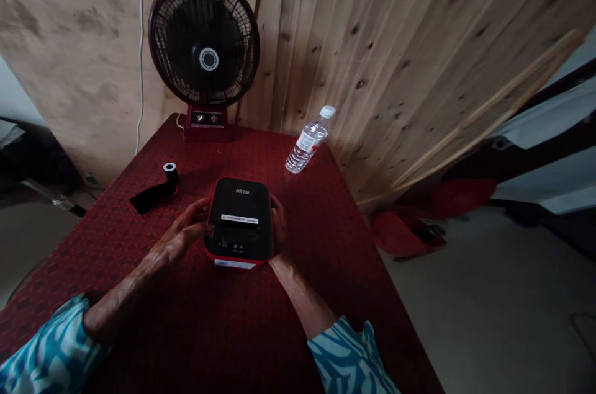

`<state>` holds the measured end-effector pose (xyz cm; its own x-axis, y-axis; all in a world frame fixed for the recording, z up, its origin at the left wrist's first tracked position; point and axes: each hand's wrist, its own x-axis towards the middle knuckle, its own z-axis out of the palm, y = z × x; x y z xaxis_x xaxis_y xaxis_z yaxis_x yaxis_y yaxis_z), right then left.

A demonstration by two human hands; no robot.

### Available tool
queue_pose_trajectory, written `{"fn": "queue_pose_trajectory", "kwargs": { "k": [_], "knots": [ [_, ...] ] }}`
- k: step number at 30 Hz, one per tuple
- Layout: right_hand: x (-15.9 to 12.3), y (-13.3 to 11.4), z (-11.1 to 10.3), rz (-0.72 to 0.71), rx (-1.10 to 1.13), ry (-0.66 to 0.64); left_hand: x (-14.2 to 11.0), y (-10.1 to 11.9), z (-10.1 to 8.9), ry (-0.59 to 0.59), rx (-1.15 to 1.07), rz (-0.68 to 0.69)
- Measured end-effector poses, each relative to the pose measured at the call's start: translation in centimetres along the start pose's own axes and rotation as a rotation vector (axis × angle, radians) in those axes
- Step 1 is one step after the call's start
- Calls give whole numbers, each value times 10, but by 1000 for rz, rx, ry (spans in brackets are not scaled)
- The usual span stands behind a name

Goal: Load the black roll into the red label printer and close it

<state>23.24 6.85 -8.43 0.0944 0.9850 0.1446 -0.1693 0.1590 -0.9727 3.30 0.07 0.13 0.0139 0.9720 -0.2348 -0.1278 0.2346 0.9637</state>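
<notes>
A small printer [239, 205] with a black top and red base lies on the table between my hands. Its top has a white sticker, a slot and small buttons near the front edge. My left hand [189, 229] grips its left side, the thumb at the top's edge near the front left corner and the fingers along the side. Along the right side my right hand [280, 229] is curled, its fingers partly hidden by the printer. Left of the printer stands a small roll [171, 174] with a white end, and a black strip [151, 197] trails from it.
A dark red fan [205, 40] stands at the table's back left against a wooden wall. An upright clear water bottle [307, 141] is at the back right. The red patterned tablecloth [335, 245] covers the table. Beyond its right edge a red chair [400, 234] stands lower down.
</notes>
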Motion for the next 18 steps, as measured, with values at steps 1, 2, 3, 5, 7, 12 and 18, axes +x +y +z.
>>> {"fn": "queue_pose_trajectory", "kwargs": {
  "k": [1, 2, 3, 5, 7, 12, 18],
  "knots": [
    [0, -2, 1, 16, 11, 14, -1, 0, 0, 3, 7, 8],
    [-1, -5, 2, 29, 21, 30, -2, 0, 1, -1, 12, 15],
    [-1, -8, 4, 36, 26, 44, -3, -1, 0, -8, 14, 21],
    [-2, -13, 5, 30, 10, 49, -3, -2, -1, -20, 10, 30],
    [-2, -16, 7, 22, -5, 52, -1, -3, -2, -37, 7, 34],
    [0, -17, 6, 37, 0, 52, 1, -5, -3, -20, -2, 46],
    [0, -13, 3, 13, 10, 22, -4, 3, -7, 38, 190, 101]
  ]
}}
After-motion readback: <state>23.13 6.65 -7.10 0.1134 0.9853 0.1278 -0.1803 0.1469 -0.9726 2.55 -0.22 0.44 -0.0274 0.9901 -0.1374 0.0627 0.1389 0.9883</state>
